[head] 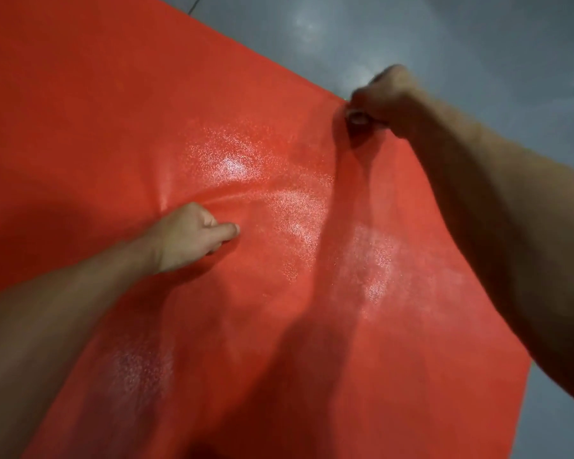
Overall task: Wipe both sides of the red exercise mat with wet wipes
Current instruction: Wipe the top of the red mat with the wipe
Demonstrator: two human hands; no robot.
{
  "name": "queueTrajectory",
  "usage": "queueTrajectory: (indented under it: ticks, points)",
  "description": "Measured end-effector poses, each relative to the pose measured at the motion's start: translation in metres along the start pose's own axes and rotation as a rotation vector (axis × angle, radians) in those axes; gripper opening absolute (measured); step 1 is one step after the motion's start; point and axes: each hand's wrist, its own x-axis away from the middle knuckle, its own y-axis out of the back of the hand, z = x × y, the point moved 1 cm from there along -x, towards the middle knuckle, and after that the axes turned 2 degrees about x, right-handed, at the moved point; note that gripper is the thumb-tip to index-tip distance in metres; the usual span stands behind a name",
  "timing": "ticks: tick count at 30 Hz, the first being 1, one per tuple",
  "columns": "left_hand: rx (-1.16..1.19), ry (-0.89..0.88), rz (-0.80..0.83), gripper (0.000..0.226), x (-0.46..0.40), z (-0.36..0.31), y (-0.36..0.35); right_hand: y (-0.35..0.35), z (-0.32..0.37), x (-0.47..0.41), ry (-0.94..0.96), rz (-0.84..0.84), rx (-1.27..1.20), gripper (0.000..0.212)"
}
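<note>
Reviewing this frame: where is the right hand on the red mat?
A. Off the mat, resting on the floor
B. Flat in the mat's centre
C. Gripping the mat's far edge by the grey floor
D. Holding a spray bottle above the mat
C: the right hand has its fingers curled over the edge of the red mat, where it meets the grey floor.

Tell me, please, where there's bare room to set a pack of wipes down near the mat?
Bare grey floor lies beyond the red mat and past its right edge. Mid-mat is crowded: left hand presses there, right hand pinches the edge.
</note>
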Motion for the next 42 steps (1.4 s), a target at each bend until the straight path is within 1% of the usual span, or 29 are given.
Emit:
queueTrajectory:
  ticks: [2, 4, 5, 6, 8, 9, 10, 11, 13, 15, 17, 18, 19, 21, 22, 23, 24, 25, 26, 28, 29, 31, 33, 35, 37, 38, 39, 40, 42]
  points:
    - [-0.041, -0.009, -0.023, 0.056, 0.001, -0.002, -0.001, -0.013, 0.027, 0.007, 0.088, 0.061, -0.074, 0.02]
    - [-0.049, -0.017, -0.041, 0.057, 0.001, 0.0, -0.001, -0.009, 0.03, 0.012, 0.118, 0.118, -0.163, 0.02]
    - [-0.043, -0.023, -0.039, 0.057, 0.0, 0.0, -0.001, 0.002, 0.023, 0.014, 0.101, 0.093, -0.177, 0.017]
    - [-0.033, -0.025, -0.034, 0.057, 0.0, 0.001, -0.001, 0.017, 0.009, 0.013, 0.078, 0.013, -0.138, 0.014]
    - [-0.023, -0.023, -0.025, 0.057, 0.0, 0.002, -0.002, 0.051, -0.03, 0.011, 0.018, -0.17, 0.125, 0.018]
    - [-0.026, -0.02, -0.021, 0.057, 0.0, 0.003, -0.001, 0.063, -0.046, 0.015, -0.038, -0.2, 0.244, 0.021]
    - [-0.031, -0.016, -0.018, 0.057, 0.001, 0.003, -0.001, 0.067, -0.059, 0.018, -0.097, -0.182, 0.307, 0.021]
    - [-0.034, -0.011, -0.018, 0.057, 0.0, 0.003, 0.0, 0.064, -0.065, 0.022, -0.138, -0.133, 0.312, 0.02]
    - [-0.034, -0.003, -0.012, 0.057, 0.0, 0.003, -0.001, 0.046, -0.063, 0.019, -0.162, -0.1, 0.221, 0.023]
    - [-0.03, 0.0, -0.019, 0.057, 0.0, 0.002, -0.001, 0.019, -0.04, 0.006, -0.114, -0.158, 0.112, 0.026]
    - [-0.031, -0.002, -0.029, 0.057, -0.001, 0.002, -0.001, -0.003, -0.005, -0.006, -0.076, -0.148, -0.047, 0.02]
    - [-0.038, -0.001, -0.032, 0.058, -0.001, 0.002, -0.001, -0.011, 0.012, -0.008, -0.065, -0.088, -0.129, 0.014]
    - [-0.048, 0.001, -0.032, 0.059, -0.001, 0.002, -0.001, -0.015, 0.026, -0.006, -0.044, -0.022, -0.207, 0.01]
    - [-0.059, 0.0, -0.032, 0.06, -0.002, 0.002, -0.002, -0.007, 0.034, 0.002, 0.017, 0.063, -0.306, 0.011]
    - [-0.056, 0.002, -0.032, 0.06, -0.002, 0.002, -0.002, 0.002, 0.028, 0.005, 0.062, 0.041, -0.286, 0.01]
    - [-0.047, 0.005, -0.032, 0.06, -0.002, 0.003, -0.002, 0.015, 0.016, 0.009, 0.13, -0.026, -0.162, 0.008]
    - [-0.039, 0.003, -0.03, 0.06, -0.001, 0.004, -0.002, 0.028, 0.001, 0.011, 0.213, -0.11, 0.023, 0.008]
    - [-0.035, -0.001, -0.024, 0.059, -0.001, 0.003, -0.002, 0.041, -0.016, 0.014, 0.288, -0.181, 0.187, 0.016]
    - [-0.034, -0.002, -0.016, 0.059, -0.001, 0.002, -0.002, 0.049, -0.034, 0.015, 0.354, -0.206, 0.308, 0.024]
    - [-0.035, 0.002, -0.012, 0.058, 0.0, 0.001, -0.001, 0.053, -0.063, 0.014, 0.461, -0.186, 0.361, 0.038]
    - [-0.034, 0.005, -0.013, 0.058, 0.0, 0.0, -0.001, 0.051, -0.071, 0.01, 0.475, -0.162, 0.34, 0.04]
    - [-0.046, 0.009, -0.023, 0.058, 0.001, -0.001, -0.001, 0.041, -0.076, 0.01, 0.472, -0.117, 0.291, 0.029]
    - [-0.062, 0.011, -0.036, 0.057, 0.001, -0.001, -0.002, 0.025, -0.075, 0.021, 0.525, -0.064, 0.225, 0.023]
    - [-0.049, 0.013, -0.031, 0.057, 0.001, -0.001, -0.002, 0.004, -0.076, 0.043, 0.636, 0.062, 0.203, 0.021]
    - [-0.038, 0.013, -0.023, 0.058, 0.002, -0.002, -0.002, -0.005, -0.078, 0.064, 0.722, 0.218, 0.262, 0.011]
    - [-0.033, 0.014, -0.021, 0.058, 0.002, -0.002, -0.001, -0.002, -0.077, 0.066, 0.751, 0.239, 0.283, 0.01]
    - [-0.029, 0.018, -0.021, 0.058, 0.002, -0.002, -0.001, 0.004, -0.074, 0.062, 0.77, 0.186, 0.283, 0.013]
    - [-0.024, 0.027, -0.02, 0.057, 0.002, -0.002, -0.001, 0.013, -0.072, 0.056, 0.76, 0.082, 0.273, 0.015]
    - [-0.022, 0.041, -0.021, 0.055, 0.003, -0.004, -0.002, 0.03, -0.069, 0.038, 0.684, -0.106, 0.288, 0.021]
